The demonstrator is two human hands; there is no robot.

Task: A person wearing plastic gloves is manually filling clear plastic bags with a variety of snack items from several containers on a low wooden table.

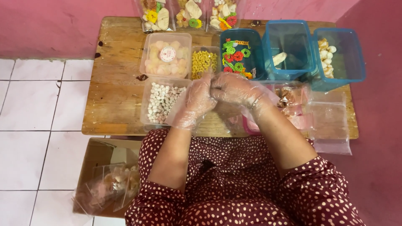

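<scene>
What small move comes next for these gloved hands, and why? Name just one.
Probably part the hands and reach the left hand to the tub of small white pieces beside it. Both hands, the right hand too, meet above the table's near edge in thin plastic gloves; whether they hold anything cannot be told.

A worn wooden table (113, 90) fills the upper middle of the frame. On it sit clear tubs of white pellets (161, 101), pale crackers (166, 55) and yellow curls (204, 62), three blue bins (293, 48) to the right, and flat plastic bags (331, 121) at lower right.
</scene>
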